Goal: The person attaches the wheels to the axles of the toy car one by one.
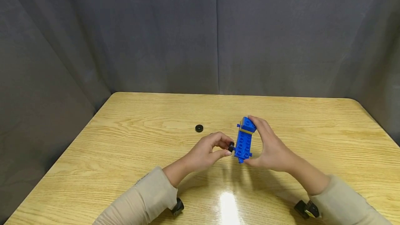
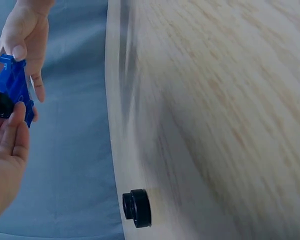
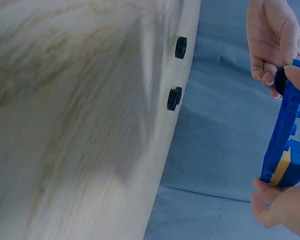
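Note:
Raised over the table, a blue toy car base point(image 1: 243, 145) with studs and small axle pegs is gripped at both ends by my right hand point(image 1: 276, 152), thumb at the near end and fingers at the far end. A blue brick point(image 3: 298, 162) with yellow bricks point(image 3: 281, 167) beneath it sits on the far end. My left hand point(image 1: 206, 152) pinches a black wheel point(image 1: 231, 147) between thumb and fingers, right at a peg on the base's left side near the close end.
One loose black wheel point(image 1: 199, 128) lies on the wooden table point(image 1: 150, 114), left of the base. In the right wrist view, more black wheels point(image 3: 173, 99) stand out near the table edge. A grey curtain point(image 1: 162, 37) hangs behind the table and along its sides.

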`<state>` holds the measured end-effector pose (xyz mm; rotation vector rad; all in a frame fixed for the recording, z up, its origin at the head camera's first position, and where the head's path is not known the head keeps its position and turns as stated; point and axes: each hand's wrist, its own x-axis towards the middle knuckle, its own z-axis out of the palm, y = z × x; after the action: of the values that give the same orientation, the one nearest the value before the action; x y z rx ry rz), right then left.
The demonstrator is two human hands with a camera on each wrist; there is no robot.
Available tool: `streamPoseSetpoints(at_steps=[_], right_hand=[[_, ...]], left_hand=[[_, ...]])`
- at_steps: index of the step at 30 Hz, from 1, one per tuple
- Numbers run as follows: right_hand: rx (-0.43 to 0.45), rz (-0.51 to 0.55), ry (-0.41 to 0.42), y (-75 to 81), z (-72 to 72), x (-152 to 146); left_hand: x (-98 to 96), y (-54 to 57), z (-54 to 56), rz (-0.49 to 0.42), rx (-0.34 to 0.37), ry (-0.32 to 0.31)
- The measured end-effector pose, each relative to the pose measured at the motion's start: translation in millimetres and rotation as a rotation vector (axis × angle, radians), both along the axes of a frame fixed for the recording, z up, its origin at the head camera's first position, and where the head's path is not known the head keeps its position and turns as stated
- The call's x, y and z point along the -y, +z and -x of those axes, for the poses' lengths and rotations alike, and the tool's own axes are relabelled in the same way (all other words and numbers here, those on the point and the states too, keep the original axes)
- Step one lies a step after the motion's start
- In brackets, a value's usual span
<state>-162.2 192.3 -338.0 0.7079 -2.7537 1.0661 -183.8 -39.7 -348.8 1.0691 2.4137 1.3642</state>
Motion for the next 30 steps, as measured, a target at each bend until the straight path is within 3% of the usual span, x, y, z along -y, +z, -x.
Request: streamPoseSetpoints(at_steps=[6, 13, 30], right_hand=[[-0.055, -0.005, -0.015, -0.9, -1.2, -2.5], [-0.092, -0.003, -0.025, -1.1, -2.4, -2.9], [-0.147, 0.014, -0.027, -5.4, -5.8, -1.0]], left_hand=[[-3.2, 0.1, -3.6, -0.024, -0.055, 0.021], [-4.5, 1.0, -6.6, -0.038, -0.053, 0.04], [-3.4, 0.7, -8.5, -0.046, -0.098, 0.012]])
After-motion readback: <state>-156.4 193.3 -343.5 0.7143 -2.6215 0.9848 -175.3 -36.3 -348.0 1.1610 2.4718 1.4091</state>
